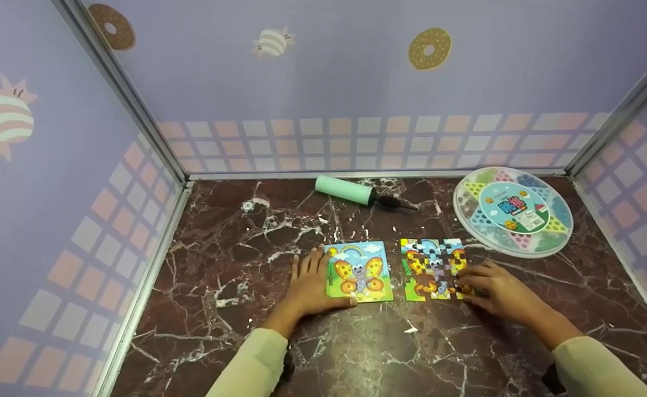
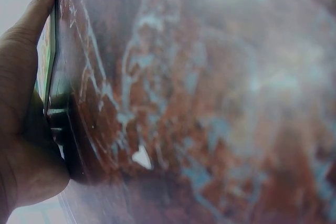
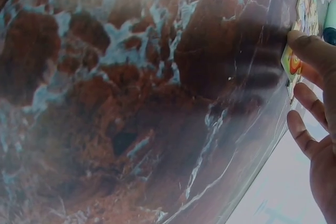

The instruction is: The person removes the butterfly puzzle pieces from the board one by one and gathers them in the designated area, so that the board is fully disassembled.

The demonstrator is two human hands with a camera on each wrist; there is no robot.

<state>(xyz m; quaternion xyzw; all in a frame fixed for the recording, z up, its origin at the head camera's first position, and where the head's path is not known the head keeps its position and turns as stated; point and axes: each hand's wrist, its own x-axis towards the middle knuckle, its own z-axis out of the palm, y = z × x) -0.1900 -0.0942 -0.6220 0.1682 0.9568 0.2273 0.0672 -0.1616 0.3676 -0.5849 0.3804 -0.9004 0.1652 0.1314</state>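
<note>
A square picture card [image 1: 358,271] with a cartoon butterfly and rainbow lies flat on the dark marbled table. My left hand [image 1: 310,282] rests along its left side, fingers spread and thumb stretched across the lower edge. Right of the card is a jigsaw puzzle [image 1: 434,267] of the same butterfly, with gaps between some pieces. At its lower right corner my right hand [image 1: 502,289] pinches a puzzle piece [image 3: 294,61] with an orange swirl between thumb and fingertip. The right wrist view shows the other fingers loosely bent; part of the piece is hidden behind them.
A round clear box [image 1: 513,212] with coloured star sections and a label stands at the back right. Behind the card lies a mint-green hand pump [image 1: 345,190] with a black nozzle. A small round whitish object [image 1: 247,206] is at the back left. Patterned walls enclose the table.
</note>
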